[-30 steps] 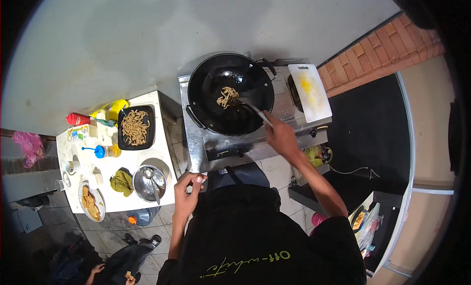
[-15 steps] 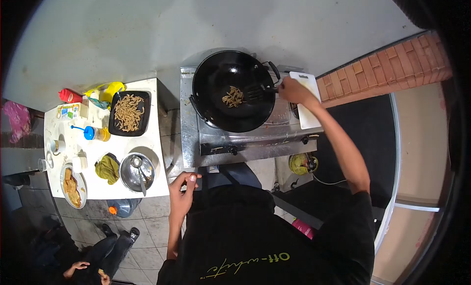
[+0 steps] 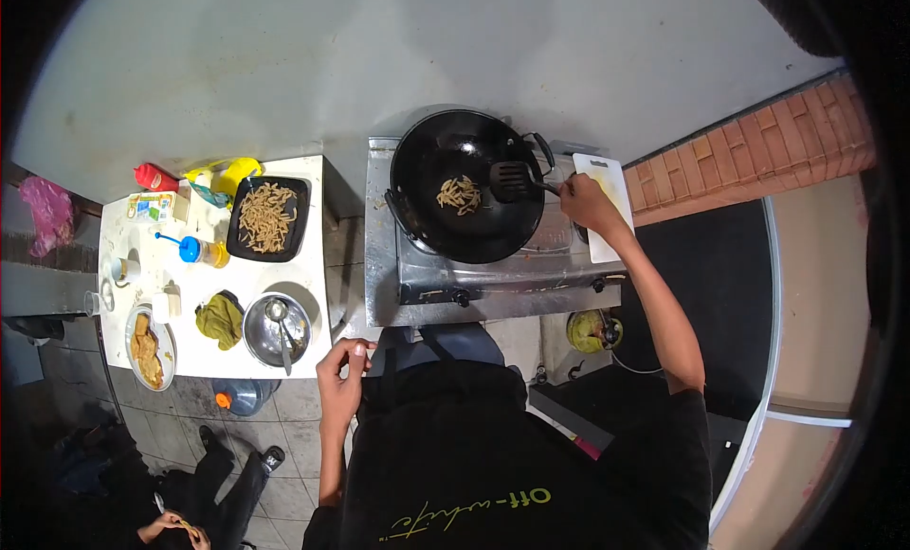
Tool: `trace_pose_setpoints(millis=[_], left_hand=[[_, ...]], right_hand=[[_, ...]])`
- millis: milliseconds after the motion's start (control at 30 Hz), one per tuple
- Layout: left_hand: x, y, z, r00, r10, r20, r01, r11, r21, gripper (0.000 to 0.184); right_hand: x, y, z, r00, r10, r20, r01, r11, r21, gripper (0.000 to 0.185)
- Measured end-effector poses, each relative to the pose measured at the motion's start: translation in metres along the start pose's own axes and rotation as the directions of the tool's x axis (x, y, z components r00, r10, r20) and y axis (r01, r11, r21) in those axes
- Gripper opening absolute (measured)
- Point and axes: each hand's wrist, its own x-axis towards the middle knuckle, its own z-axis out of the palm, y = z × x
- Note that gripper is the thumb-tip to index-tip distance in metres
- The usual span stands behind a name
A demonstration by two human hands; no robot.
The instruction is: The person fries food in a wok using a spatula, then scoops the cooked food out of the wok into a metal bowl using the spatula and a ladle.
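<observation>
Black and slotted, the spatula (image 3: 512,180) slants over the right side of the wok (image 3: 438,235), beside brown strips (image 3: 459,196); the right hand (image 3: 590,205) grips the handle (image 3: 547,186). Beneath is a steel stove (image 3: 383,275). The left hand (image 3: 341,370), loosely curled, is near its front edge; whether it holds anything, I cannot tell.

Wok (image 3: 464,235): black, round and deep, with a glossy inside and two loop handles; sat upright on the stove (image 3: 379,266).
Food strips (image 3: 459,196): thin, pale brown, loosely heaped near the middle of the wok.
Spatula (image 3: 513,182): dark, slotted head over the wok's right side, just beside the strips; handle pointed right, past the rim.
</observation>
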Motion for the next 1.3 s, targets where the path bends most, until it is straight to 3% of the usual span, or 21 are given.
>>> trace_pose_setpoints(millis=[67, 133, 167, 233, 267, 333, 367, 467, 600, 700, 733, 800, 933, 1000, 1133, 1200, 1233, 1300], left_hand=[[0.001, 0.001, 0.002, 1.000, 0.014, 0.014, -0.014, 1.000, 0.005, 0.026], [0.001, 0.001, 0.006, 1.000, 0.016, 0.019, -0.016, 1.000, -0.007, 0.026], [0.001, 0.001, 0.007, 1.000, 0.028, 0.015, -0.027, 0.999, -0.026, 0.026], [-0.002, 0.001, 0.008, 0.999, 0.022, 0.040, -0.023, 1.000, 0.004, 0.026], [-0.003, 0.002, 0.008, 0.999, 0.025, 0.045, -0.026, 0.999, 0.018, 0.026], [-0.006, 0.004, 0.006, 0.999, 0.016, 0.050, -0.018, 0.999, 0.043, 0.025], [-0.008, 0.004, 0.005, 0.999, 0.018, 0.040, -0.019, 0.999, 0.042, 0.025], [-0.012, 0.002, 0.000, 1.000, 0.008, 0.030, -0.009, 0.999, 0.044, 0.026], [-0.008, 0.003, 0.003, 0.999, -0.014, 0.033, 0.013, 1.000, 0.026, 0.026], [-0.003, 0.005, 0.011, 0.996, 0.005, 0.084, -0.008, 0.999, 0.036, 0.026], [-0.002, 0.007, 0.013, 0.994, 0.021, 0.105, -0.026, 0.999, 0.045, 0.026], [-0.001, 0.010, 0.017, 0.992, 0.032, 0.122, -0.039, 0.998, 0.053, 0.026], [-0.003, 0.010, 0.015, 0.993, 0.047, 0.110, -0.055, 0.996, 0.064, 0.025], [-0.007, 0.010, 0.012, 0.994, 0.037, 0.105, -0.044, 0.997, 0.069, 0.025], [-0.010, 0.004, 0.010, 0.998, 0.018, 0.062, -0.020, 0.999, 0.046, 0.024], [-0.008, 0.006, 0.012, 0.998, 0.025, 0.063, -0.028, 0.999, 0.038, 0.024], [-0.007, 0.008, 0.014, 0.998, 0.011, 0.065, -0.014, 0.999, 0.044, 0.025], [-0.004, 0.012, 0.017, 0.998, -0.002, 0.068, -0.002, 0.999, 0.051, 0.025]], right_hand=[[0.012, 0.007, 0.004, 0.999, 0.042, -0.017, -0.043, 0.999, -0.028, 0.031], [0.038, 0.025, 0.014, 0.992, -0.116, 0.041, 0.120, 0.986, -0.117, 0.034], [0.046, 0.019, 0.015, 0.994, -0.101, 0.041, 0.105, 0.989, -0.106, 0.034], [0.057, -0.004, 0.013, 0.913, 0.107, 0.394, -0.171, 0.977, 0.131, 0.030], [0.061, 0.000, 0.015, 0.913, 0.108, 0.392, -0.175, 0.975, 0.140, 0.030], [0.069, 0.002, 0.018, 0.817, 0.137, 0.560, -0.368, 0.871, 0.325, 0.029], [0.065, -0.001, 0.013, 0.818, 0.129, 0.561, -0.363, 0.872, 0.328, 0.029], [0.037, -0.008, -0.015, 0.866, 0.113, 0.487, -0.304, 0.893, 0.332, 0.031], [0.026, -0.003, -0.033, 0.946, 0.079, 0.314, -0.139, 0.975, 0.172, 0.034], [0.039, 0.011, -0.009, 0.981, -0.195, -0.020, 0.193, 0.979, -0.058, 0.034], [0.043, 0.020, -0.003, 0.982, -0.189, -0.024, 0.187, 0.981, -0.057, 0.034], [0.037, -0.018, -0.007, 0.983, 0.004, 0.182, 0.006, 0.998, -0.058, 0.037], [0.058, -0.011, 0.033, 0.991, -0.020, 0.134, 0.017, 1.000, 0.023, 0.030], [0.063, -0.012, 0.036, 0.907, 0.113, 0.405, -0.230, 0.940, 0.253, 0.030], [0.047, -0.006, 0.010, 0.898, 0.066, 0.435, -0.248, 0.893, 0.375, 0.032], [0.029, -0.008, -0.010, 0.961, -0.015, 0.275, -0.064, 0.960, 0.274, 0.030], [0.022, -0.002, -0.010, 0.962, -0.011, 0.273, -0.067, 0.959, 0.274, 0.030], [0.007, 0.005, -0.005, 0.960, -0.279, -0.002, 0.279, 0.958, 0.065, 0.027]])
